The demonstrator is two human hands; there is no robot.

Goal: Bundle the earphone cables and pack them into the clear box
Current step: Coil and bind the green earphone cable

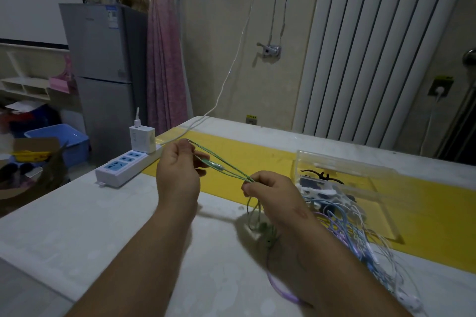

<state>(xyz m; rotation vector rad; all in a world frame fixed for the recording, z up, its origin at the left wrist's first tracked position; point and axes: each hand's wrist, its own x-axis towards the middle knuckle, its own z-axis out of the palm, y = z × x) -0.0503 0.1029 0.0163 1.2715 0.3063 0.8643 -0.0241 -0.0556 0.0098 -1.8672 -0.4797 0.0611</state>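
Observation:
A green earphone cable is stretched in folded strands between my two hands above the table. My left hand pinches the folded end at the upper left. My right hand grips the strands at the other end, and the loose green tail hangs below it. A tangle of blue, purple and white earphone cables lies on the table to the right of my right forearm. The clear box sits open on the yellow strip, holding a few dark and white items.
A white power strip with a charger block lies at the table's left edge, and a white cord runs from it up the wall. A yellow strip crosses the white table. A radiator stands behind.

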